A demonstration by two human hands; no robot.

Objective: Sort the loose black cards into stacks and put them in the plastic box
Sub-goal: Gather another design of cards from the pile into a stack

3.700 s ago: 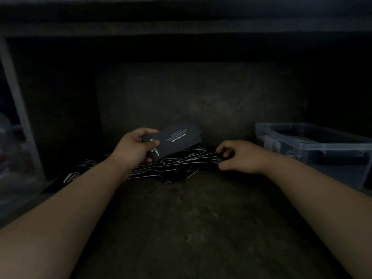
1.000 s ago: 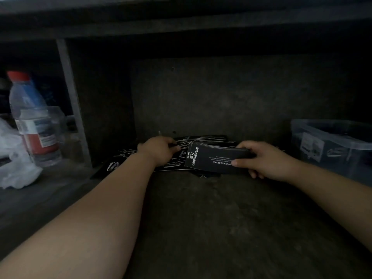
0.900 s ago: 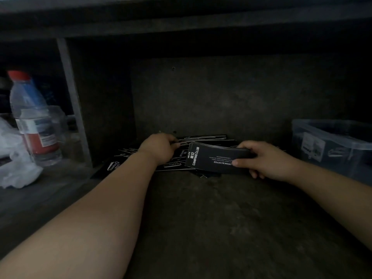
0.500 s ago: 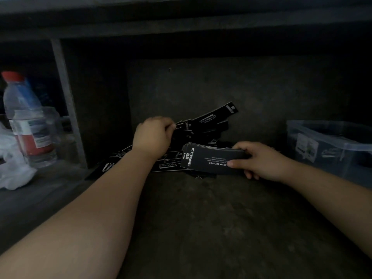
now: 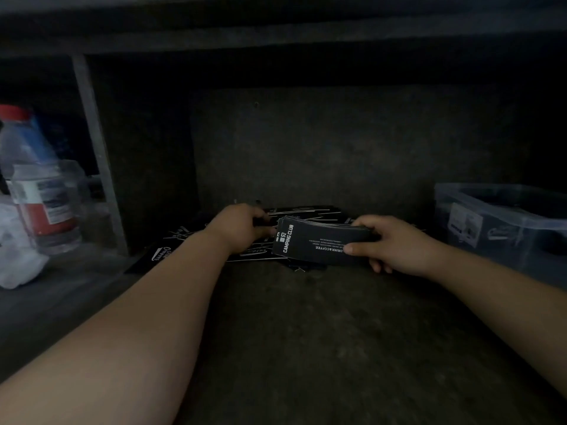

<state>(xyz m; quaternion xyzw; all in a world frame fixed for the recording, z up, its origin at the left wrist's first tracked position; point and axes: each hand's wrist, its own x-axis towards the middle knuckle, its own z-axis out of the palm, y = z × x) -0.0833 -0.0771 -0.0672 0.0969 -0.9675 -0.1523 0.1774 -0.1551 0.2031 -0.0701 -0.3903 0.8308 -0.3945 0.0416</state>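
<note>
My right hand [image 5: 395, 243] grips card stack [image 5: 319, 245], thumb on top, just above loose cards [image 5: 303, 211]. My left hand [image 5: 241, 227] curled into loose cards, pinching some. Plastic box [image 5: 503, 228] right of loose cards, apart; water bottle [image 5: 36, 179] well left.

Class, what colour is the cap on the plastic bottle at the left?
Red bottle cap, clearest in the head view.

Dim light in a dark recess: rough back wall [image 5: 322, 142] centre frame, worn shelf floor [image 5: 306, 338] below, board [image 5: 276, 29] overhead, pale upright post [image 5: 93, 148] upper left, red-capped bottle [image 5: 36, 185] at far left
</note>
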